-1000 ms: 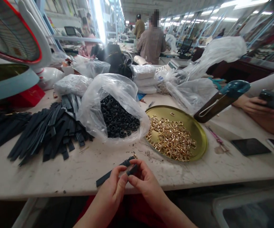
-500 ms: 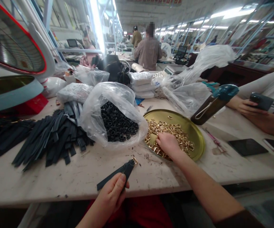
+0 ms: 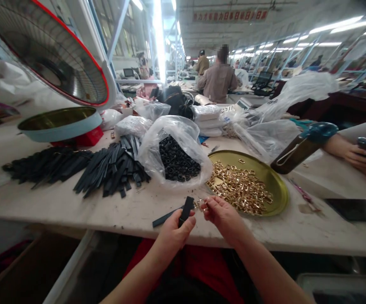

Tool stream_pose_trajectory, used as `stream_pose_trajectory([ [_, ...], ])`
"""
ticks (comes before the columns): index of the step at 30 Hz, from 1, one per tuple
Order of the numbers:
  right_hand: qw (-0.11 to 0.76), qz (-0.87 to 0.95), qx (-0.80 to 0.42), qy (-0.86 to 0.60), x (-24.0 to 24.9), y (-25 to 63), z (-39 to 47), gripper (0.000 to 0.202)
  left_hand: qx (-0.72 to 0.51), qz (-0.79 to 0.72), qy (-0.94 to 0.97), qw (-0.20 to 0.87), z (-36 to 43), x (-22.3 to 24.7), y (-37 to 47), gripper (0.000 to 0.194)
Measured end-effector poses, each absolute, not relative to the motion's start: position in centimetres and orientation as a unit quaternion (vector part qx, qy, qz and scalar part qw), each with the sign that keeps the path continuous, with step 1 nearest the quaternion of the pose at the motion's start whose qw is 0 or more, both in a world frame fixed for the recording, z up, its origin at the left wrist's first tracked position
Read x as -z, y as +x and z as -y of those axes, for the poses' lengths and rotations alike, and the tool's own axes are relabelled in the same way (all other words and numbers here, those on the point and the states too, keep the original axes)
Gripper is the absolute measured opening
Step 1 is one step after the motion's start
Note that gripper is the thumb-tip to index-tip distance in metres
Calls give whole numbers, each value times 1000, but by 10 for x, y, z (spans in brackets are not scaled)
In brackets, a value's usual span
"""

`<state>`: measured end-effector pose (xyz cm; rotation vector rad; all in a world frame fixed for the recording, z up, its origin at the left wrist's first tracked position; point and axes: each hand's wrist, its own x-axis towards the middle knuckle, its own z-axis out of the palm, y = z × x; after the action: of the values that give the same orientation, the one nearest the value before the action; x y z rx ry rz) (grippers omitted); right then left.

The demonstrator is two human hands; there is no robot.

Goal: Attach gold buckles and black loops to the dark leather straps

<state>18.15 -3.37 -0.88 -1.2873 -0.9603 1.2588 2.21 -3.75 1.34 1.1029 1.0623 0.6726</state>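
Near the table's front edge, my left hand (image 3: 175, 228) is closed round a dark strap (image 3: 187, 210), whose end sticks up past the thumb. Another dark strip (image 3: 166, 217) extends to the left from under that hand; whether it is part of the same strap I cannot tell. My right hand (image 3: 222, 216) pinches a small gold buckle (image 3: 201, 203) close beside the strap. Fingers partly cover the buckle. Just beyond my right hand is a round gold tray (image 3: 279, 196) with a heap of gold buckles (image 3: 241, 185) in it.
A clear plastic bag (image 3: 151, 147) of small black loops (image 3: 178, 160) stands behind my hands. Dark straps (image 3: 111, 166) are piled to the left, near a fan (image 3: 56, 63). A bottle (image 3: 292, 154) leans beside the tray; a phone (image 3: 356, 209) and another person's hand (image 3: 349, 152) are at right.
My right hand has left the tray and come to my left hand with a gold buckle in its fingers. My left hand has moved slightly right and up, and the strap is turned. The view has shifted left.
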Motion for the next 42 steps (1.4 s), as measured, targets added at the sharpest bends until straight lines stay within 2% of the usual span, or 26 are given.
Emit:
stream_pose_trajectory([
  [2,553,282,-641,-452,12,155,48,28,-312,-477,496,656,41,-14,21,41],
  [3,557,262,-650,-446,13,146,54,28,-320,-480,494,651,43,-13,19,37],
  [5,573,296,-596,-478,17,136,62,23,-332,-485,481,651,46,-12,15,33],
  [7,580,402,-479,-522,18,137,66,15,-323,-490,472,657,46,-10,9,30],
  [10,526,560,-376,-518,17,148,68,6,-299,-478,529,634,40,-9,3,23],
  [14,456,577,-462,-495,13,160,64,6,-225,-410,593,655,30,-12,-2,21],
  [16,457,526,-516,-498,14,160,61,13,-187,-419,561,689,29,-11,-4,27],
  [18,481,452,-559,-502,18,158,56,12,-178,-443,537,696,29,-9,-5,30],
  [22,565,217,-637,-478,27,151,49,20,-174,-478,593,624,30,-2,-6,27],
  [26,560,58,-710,-423,34,142,49,29,-171,-477,675,537,26,1,-4,25],
  [30,555,113,-704,-429,38,135,57,22,-162,-466,677,546,22,-1,4,20],
  [34,556,215,-615,-517,40,134,63,24,-129,-489,639,579,23,-1,10,9],
  [36,548,253,-587,-540,40,134,66,25,-115,-487,602,622,25,0,11,14],
  [39,531,255,-616,-523,40,134,70,26,-112,-468,562,672,28,2,8,24],
  [42,528,197,-681,-468,37,131,73,26,-116,-466,544,688,31,2,5,25],
])
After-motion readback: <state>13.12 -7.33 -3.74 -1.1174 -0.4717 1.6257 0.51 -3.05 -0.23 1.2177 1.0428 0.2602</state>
